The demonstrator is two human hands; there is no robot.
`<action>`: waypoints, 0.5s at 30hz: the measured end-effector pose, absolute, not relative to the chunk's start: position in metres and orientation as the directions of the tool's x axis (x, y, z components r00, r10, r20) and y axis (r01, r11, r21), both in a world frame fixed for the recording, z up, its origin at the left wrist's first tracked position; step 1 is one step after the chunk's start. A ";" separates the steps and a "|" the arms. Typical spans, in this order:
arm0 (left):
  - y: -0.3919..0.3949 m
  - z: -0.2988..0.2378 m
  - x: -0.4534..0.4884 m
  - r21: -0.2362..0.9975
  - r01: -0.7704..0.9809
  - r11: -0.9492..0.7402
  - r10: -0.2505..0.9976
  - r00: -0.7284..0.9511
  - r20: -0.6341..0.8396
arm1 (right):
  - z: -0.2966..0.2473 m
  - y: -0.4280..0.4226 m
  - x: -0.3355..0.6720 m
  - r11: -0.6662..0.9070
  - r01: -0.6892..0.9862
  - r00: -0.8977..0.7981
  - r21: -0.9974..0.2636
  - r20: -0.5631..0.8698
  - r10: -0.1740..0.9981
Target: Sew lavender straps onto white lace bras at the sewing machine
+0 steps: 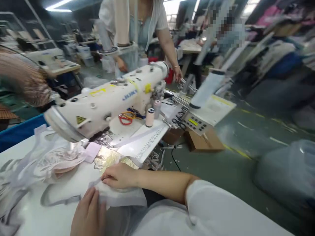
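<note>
My left hand lies at the bottom of the view with its fingers curled over a piece of white fabric at the near edge of the white table. My right hand rests on the same fabric just beyond it, fingers bent and pinching the cloth's upper edge. A grey strap trails left from the fabric across the table. A white sewing machine stands behind the hands, its needle end toward the left.
Loose white and pink cloth pieces pile up at the left. Red-handled scissors and a thread spool sit on the machine bed. Another person stands behind the machine. A cardboard box lies on the floor at the right.
</note>
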State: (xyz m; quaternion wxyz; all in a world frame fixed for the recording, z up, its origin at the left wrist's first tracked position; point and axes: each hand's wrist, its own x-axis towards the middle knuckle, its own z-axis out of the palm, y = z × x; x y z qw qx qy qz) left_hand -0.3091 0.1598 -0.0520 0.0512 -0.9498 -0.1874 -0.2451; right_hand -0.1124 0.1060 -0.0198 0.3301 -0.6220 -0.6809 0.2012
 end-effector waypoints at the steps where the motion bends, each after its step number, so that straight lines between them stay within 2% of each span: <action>1: 0.158 -0.050 -0.308 0.004 0.382 -0.924 0.338 0.814 0.473 | -0.018 0.105 -0.111 0.143 0.724 -0.012 -0.675 0.195 0.981; 9: 0.143 -0.043 -0.303 0.058 0.488 -0.871 0.463 0.776 0.428 | -0.026 0.103 -0.105 0.212 0.672 -0.003 -0.709 0.283 0.959; 15: 0.139 -0.042 -0.302 0.030 0.533 -0.846 0.500 0.772 0.391 | -0.026 0.102 -0.102 0.216 0.634 0.000 -0.742 0.279 0.960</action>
